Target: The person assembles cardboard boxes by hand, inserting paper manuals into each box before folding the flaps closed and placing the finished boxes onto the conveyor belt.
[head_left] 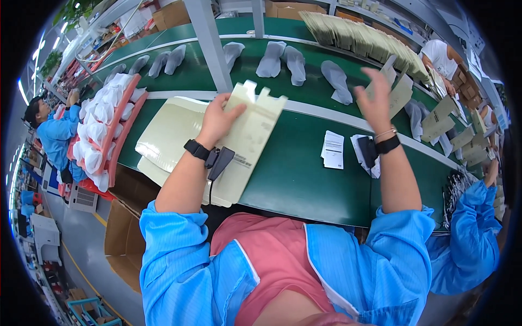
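Note:
My left hand [220, 120] grips a flat cream carton blank [251, 142] by its upper left edge, thumb on its printed face. The blank stands tilted over the table, its notched flaps at the top. Beneath and to its left lies a stack of glossy cream carton sheets [171, 127]. Held up at the right, my right hand [375, 102] has its fingers apart and nothing visible in them; it is slightly blurred. Beyond it on the green belt lies a grey wrapped item [337, 81]. Small printed leaflets [333, 150] rest on the table, with more leaflets [356, 148] partly behind my right wrist.
Several more grey wrapped items [272, 60] line the belt. A white post [209, 46] rises ahead. Pink trays of white-wrapped pieces [103, 125] are stacked at the left. A row of folded cartons [364, 41] stands far right. Co-workers [467, 239] sit at both sides.

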Action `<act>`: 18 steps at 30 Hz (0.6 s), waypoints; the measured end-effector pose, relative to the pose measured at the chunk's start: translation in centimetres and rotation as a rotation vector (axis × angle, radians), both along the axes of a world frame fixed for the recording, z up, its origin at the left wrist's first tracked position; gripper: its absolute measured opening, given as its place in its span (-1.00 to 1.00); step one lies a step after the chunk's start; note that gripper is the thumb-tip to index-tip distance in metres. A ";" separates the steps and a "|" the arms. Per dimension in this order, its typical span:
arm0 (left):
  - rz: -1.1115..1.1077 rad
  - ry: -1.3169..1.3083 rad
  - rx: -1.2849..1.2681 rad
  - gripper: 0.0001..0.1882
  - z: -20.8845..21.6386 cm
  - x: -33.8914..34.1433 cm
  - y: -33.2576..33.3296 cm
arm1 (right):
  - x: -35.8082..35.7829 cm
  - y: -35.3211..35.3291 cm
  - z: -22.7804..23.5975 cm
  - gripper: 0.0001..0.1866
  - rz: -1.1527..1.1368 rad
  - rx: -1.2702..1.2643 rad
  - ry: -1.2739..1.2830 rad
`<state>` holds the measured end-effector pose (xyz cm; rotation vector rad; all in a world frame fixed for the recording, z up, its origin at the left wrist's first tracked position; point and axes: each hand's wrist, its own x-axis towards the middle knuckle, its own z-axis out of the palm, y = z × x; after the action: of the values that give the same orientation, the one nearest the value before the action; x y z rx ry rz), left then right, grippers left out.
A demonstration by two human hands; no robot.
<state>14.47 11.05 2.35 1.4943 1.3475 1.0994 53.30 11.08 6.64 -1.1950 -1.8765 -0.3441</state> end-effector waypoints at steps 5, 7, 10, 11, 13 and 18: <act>-0.133 -0.462 0.160 -0.54 6.2 5.1 -3.7 | -12.0 -5.0 0.0 -0.48 0.777 -0.870 0.732; -0.132 -0.536 0.341 -0.58 7.4 5.7 -5.6 | -13.2 -5.9 0.1 -0.46 0.773 -0.823 0.689; -0.079 -0.530 0.489 -0.60 7.7 5.7 -6.5 | -15.8 -7.2 0.5 -0.41 0.767 -0.728 0.614; -0.046 -0.498 0.536 -0.59 7.6 5.6 -6.6 | -16.4 -7.7 0.8 -0.39 0.789 -0.623 0.625; 0.025 -0.451 0.601 -0.59 6.8 5.1 -6.7 | -17.8 -8.3 1.1 -0.33 0.853 -0.415 0.643; -0.462 -0.146 0.759 -0.38 6.9 3.1 -7.9 | -19.2 -9.9 0.9 -0.29 1.004 -0.361 0.801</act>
<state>17.53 3.12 9.23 2.0683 0.4274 1.4415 34.15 1.14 7.58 -0.3461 -1.5688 0.9173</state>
